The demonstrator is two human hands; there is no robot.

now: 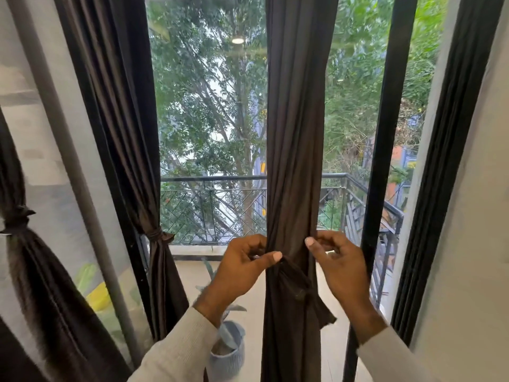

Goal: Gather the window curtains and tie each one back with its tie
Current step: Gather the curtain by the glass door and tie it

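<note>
Between the hands hangs the middle curtain [296, 161], gathered into a column. The left hand [242, 267] pinches its left edge, thumb lying on the tie [300, 282] (one end dangles loose below the right hand). The right hand [337, 266] grips the right edge, fingers curled. Well left of the left hand, another curtain [124, 133] is already tied.

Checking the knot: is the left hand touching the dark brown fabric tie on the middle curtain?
Touching. The head view shows the left hand pinching the dark brown fabric tie at the curtain's left edge.
</note>
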